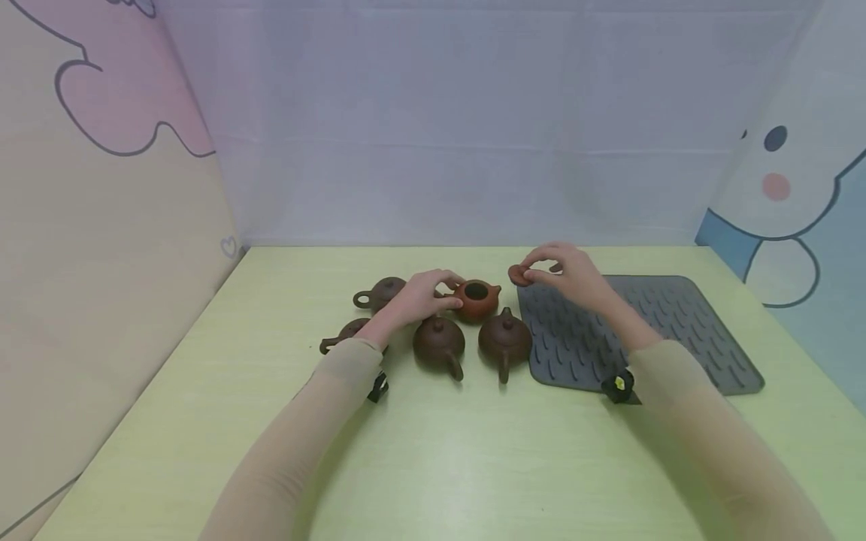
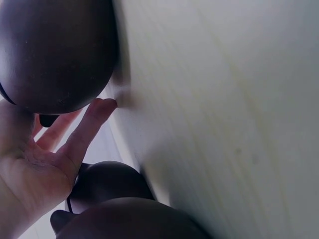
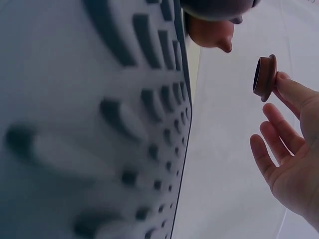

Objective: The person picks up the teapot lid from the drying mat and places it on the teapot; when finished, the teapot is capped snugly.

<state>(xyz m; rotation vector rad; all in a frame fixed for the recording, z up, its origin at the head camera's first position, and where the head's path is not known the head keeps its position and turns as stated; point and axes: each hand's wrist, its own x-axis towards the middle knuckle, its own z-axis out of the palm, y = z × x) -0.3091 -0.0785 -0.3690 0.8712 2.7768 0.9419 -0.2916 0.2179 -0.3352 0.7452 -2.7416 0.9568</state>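
Observation:
A reddish-brown clay teapot (image 1: 476,302) stands uncovered, its dark round opening facing up and its spout to the right. My left hand (image 1: 426,293) holds it at the handle side, thumb and fingers about the handle. In the left wrist view a dark teapot (image 2: 57,55) hides part of that left hand (image 2: 45,169). To the right, my right hand (image 1: 567,276) pinches the small reddish teapot lid (image 1: 519,275) in the air, above the grey mat's far left corner. In the right wrist view, the lid (image 3: 265,78) is between thumb and fingertips, its underside facing left.
Two dark brown teapots (image 1: 438,344) (image 1: 505,340) stand just in front of the reddish one. Two more dark teapots (image 1: 387,291) (image 1: 353,329) are at the left, partly behind the left arm. A grey ridged mat (image 1: 649,330) lies under the right forearm. A pale curtain (image 1: 473,135) backs the table.

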